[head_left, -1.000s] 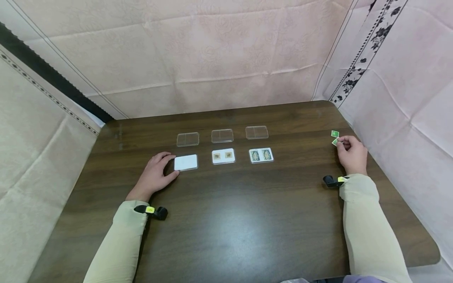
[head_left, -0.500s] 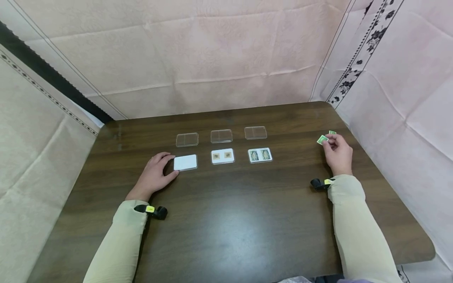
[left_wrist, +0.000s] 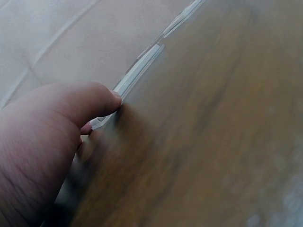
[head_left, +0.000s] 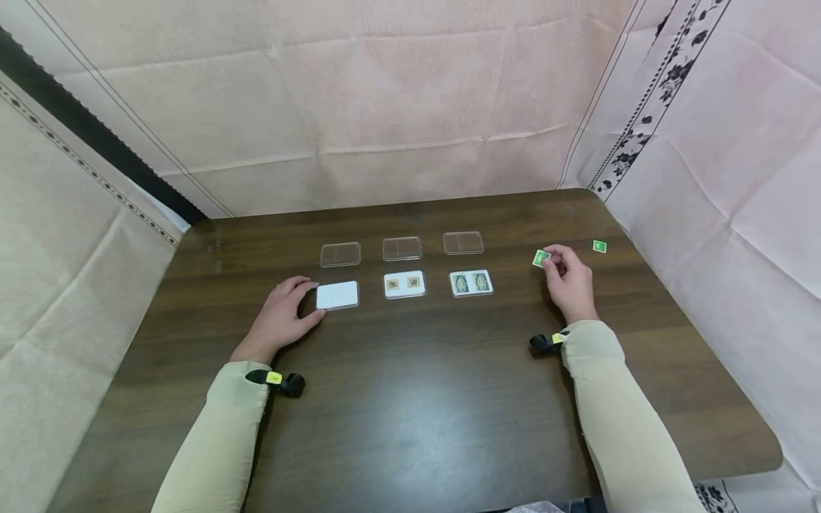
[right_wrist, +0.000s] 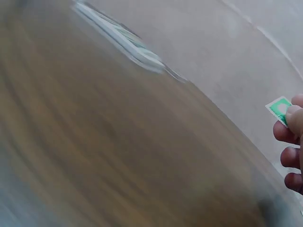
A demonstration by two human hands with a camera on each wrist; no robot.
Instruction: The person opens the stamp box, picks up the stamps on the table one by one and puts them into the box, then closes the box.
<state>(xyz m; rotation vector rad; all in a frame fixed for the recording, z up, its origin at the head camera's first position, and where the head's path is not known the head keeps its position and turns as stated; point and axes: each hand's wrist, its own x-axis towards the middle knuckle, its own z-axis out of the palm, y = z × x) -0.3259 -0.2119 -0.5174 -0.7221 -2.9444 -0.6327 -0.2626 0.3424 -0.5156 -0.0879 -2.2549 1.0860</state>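
My right hand (head_left: pixel 571 283) pinches a small green stamp (head_left: pixel 541 258) by its edge, between thumb and fingers. In the right wrist view this stamp (right_wrist: pixel 280 109) shows a white perforated border. A second green stamp (head_left: pixel 599 246) lies on the table to the right of that hand. My left hand (head_left: pixel 280 317) holds the left end of a shallow clear case with a blank white insert (head_left: pixel 337 294), thumb at the near corner and fingers at the far one. The left wrist view shows the thumb (left_wrist: pixel 102 99) against the case's edge.
Beside the blank case lie a case with two brown stamps (head_left: pixel 405 283) and a case with two blue-green stamps (head_left: pixel 471 282). Behind them three clear lids (head_left: pixel 402 248) form a row on the brown table (head_left: pixel 410 399). Pale cloth (head_left: pixel 398 107) hangs around the table.
My right hand has picked up one green stamp from the table's right side and carried it left, leaving the other lying there. The left hand has stayed at the blank case.
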